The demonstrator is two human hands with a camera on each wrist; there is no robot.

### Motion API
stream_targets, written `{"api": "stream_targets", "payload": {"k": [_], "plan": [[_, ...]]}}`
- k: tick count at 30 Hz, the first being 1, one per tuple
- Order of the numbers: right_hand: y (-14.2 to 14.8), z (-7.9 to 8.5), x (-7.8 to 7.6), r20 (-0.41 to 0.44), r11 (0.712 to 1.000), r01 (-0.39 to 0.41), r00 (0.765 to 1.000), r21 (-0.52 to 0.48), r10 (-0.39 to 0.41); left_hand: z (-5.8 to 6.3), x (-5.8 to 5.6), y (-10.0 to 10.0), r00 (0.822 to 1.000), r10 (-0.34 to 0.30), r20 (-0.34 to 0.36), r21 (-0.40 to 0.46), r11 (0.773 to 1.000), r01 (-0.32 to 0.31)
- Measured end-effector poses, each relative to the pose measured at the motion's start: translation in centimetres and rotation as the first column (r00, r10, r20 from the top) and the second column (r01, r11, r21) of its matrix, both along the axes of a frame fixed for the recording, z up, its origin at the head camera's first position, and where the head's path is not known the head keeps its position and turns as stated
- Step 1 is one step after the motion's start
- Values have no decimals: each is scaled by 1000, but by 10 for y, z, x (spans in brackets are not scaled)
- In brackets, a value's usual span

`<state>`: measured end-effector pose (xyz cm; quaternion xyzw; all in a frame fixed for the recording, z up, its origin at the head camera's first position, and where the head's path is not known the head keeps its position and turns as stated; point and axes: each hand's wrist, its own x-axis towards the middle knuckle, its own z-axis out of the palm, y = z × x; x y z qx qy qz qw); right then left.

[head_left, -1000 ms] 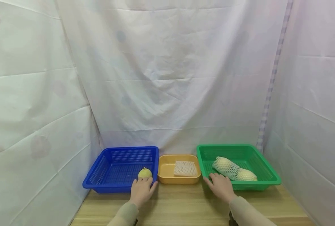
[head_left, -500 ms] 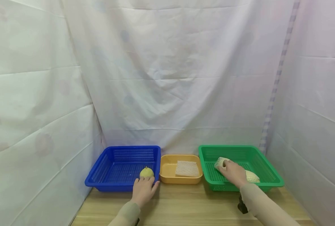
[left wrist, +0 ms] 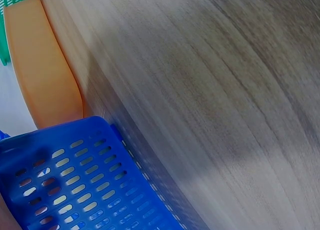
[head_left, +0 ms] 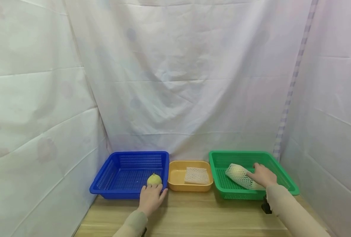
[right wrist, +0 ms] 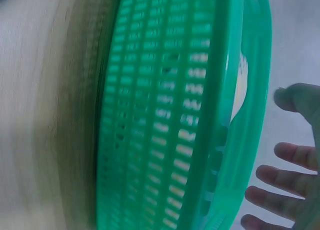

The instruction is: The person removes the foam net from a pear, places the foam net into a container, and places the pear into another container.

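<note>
A yellow-green pear sits at the front right of the blue basket. My left hand reaches over that basket's front rim, its relaxed fingertips at the pear's near side. In the green basket lies a pale round fruit inside a white foam net sleeve. The sleeve stretches right toward a second pale fruit, mostly hidden by my right hand. That hand hovers above the basket with thumb and fingers apart. In the right wrist view, the fingers are spread with nothing between them.
Between the baskets stands a shallow yellow tray with a flat white foam net in it. All three containers stand on a wooden table. White cloth hangs behind and at both sides.
My right hand went from the green basket's front rim onto the left netted fruit, then moved right and opened above the second one. My left hand has stayed by the pear.
</note>
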<state>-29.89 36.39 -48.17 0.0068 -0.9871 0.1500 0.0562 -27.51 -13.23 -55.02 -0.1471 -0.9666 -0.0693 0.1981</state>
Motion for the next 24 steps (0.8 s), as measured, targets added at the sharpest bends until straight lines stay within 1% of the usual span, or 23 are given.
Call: {"api": "stream_targets", "payload": {"k": [5, 9, 13, 16, 20, 24], "plan": [[15, -5, 0, 76, 1000, 13, 997, 3, -13, -3, -2, -1, 1000, 0, 4, -11, 1000, 0], [21, -8, -1, 138, 1000, 14, 990, -22, -11, -6, -2, -2, 1000, 15, 20, -10, 1000, -15], [25, -13, -2, 183, 998, 9, 983, -58, 2, -9, -1, -4, 999, 30, 32, -9, 1000, -30], [28, -17, -3, 210, 998, 18, 978, -63, -4, -10, -2, -4, 999, 27, 27, -9, 1000, -27], [29, -21, -5, 260, 997, 27, 966, -66, -9, -10, -2, -5, 1000, 19, 8, -10, 1000, -19], [29, -24, -5, 328, 994, 13, 944, -110, 24, -8, -1, -4, 1000, 13, -4, -11, 1000, -14]]}}
